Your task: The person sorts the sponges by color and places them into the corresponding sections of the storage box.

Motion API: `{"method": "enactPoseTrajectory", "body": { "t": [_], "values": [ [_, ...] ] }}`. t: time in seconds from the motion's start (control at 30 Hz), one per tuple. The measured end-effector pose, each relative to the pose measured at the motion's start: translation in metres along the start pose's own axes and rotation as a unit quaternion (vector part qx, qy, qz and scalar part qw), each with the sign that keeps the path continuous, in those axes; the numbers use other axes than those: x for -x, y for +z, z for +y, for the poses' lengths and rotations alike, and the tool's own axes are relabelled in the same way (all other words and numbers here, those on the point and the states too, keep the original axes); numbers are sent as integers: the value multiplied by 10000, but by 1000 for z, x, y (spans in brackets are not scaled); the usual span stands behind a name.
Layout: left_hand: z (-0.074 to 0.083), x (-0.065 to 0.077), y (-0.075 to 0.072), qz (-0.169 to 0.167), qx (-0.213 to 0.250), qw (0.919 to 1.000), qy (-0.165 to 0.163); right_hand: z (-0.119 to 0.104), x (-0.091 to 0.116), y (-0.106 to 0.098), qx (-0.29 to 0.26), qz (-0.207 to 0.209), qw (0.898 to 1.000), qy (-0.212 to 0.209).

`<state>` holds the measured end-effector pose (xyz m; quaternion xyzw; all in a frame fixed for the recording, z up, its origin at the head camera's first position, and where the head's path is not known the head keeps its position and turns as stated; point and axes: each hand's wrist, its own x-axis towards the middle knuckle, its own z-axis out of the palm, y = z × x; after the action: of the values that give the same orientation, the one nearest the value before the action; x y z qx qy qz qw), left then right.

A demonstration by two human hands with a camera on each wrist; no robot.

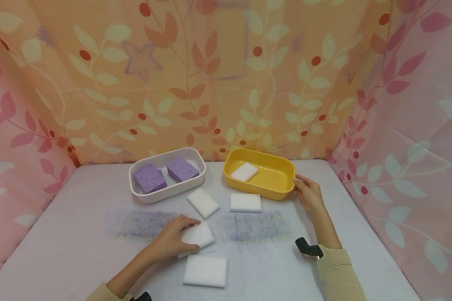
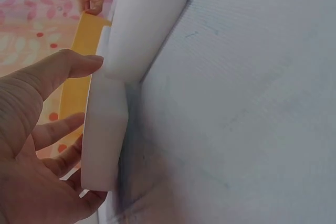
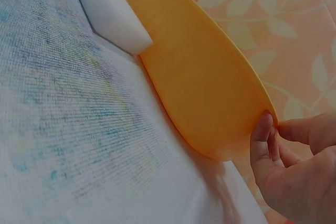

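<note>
Left hand [image 1: 173,237] gripping white sponge [image 1: 199,234]. Beyond left hand: white tray [image 1: 177,190], purple sponges [image 1: 183,169] inside. Right hand [image 1: 309,194] holding yellow tray [image 1: 273,174] by end; another white sponge [image 1: 245,172] inside.

Orange leaf-print fabric [image 1: 226,90] behind a pale table [image 1: 267,267], pink fabric [image 1: 407,138] at both sides.

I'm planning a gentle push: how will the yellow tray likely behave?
The yellow tray is low and wide, so probably slides rather than tips. It looks thin-walled, thus likely light, with one white block inside. Its smooth, shiny surface may be slippery.
</note>
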<state>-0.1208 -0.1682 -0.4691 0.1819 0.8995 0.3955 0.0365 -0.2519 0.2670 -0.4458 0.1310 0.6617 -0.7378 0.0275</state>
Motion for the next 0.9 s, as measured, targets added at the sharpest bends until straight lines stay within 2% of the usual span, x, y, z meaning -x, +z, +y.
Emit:
{"method": "enactPoseTrajectory", "body": {
  "t": [0.23,0.53,0.9],
  "values": [
    [4,-8,-3,11,-65,9998,207,0,-1,0,17,13,10000,-13],
    [15,-18,-7,-27,-156,9998,85,2,-4,0,-15,-42,10000,-5],
    [27,-42,-7,-25,15,9998,204,2,-2,1,-13,7,10000,-91]
  ]
}}
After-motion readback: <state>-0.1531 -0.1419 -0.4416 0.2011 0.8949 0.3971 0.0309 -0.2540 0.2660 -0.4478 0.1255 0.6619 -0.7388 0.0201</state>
